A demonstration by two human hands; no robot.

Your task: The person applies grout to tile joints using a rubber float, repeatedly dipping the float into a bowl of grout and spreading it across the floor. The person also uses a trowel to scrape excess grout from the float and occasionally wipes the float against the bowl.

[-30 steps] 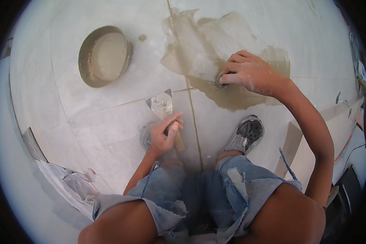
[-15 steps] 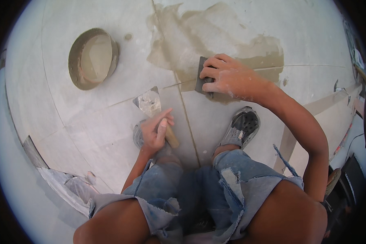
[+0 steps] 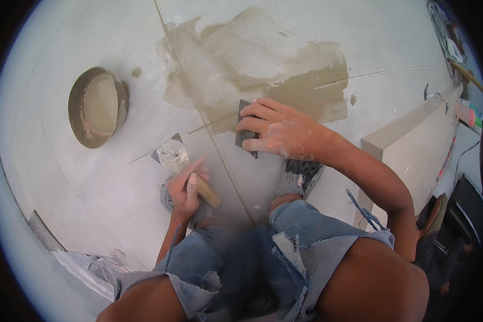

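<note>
My right hand (image 3: 282, 131) is closed over a flat dark scraper, probably a rubber float (image 3: 246, 144), pressed edge-down on the pale tiled floor. The tool stands at the near edge of a smear of wet grey-brown grout (image 3: 311, 83), just right of where two tile joints cross. My left hand (image 3: 185, 189) grips the wooden handle of a putty knife (image 3: 173, 154) above my left shoe. Its metal blade, crusted with pale paste, points away to the left. Far left of it stands a round bowl (image 3: 122, 102) with grey-brown mix inside.
My clogs, the right one (image 3: 300, 177) clearer, stand on the tiles close to both hands. A raised pale ledge (image 3: 408, 134) runs along the right. Beyond it lie cables and dark gear (image 3: 464, 209). Crumpled plastic sheeting (image 3: 94, 265) lies at lower left.
The view has shifted, so the bowl and joints sit lower and farther left. The float has come slightly nearer me across the tile. Both hands keep their tools.
</note>
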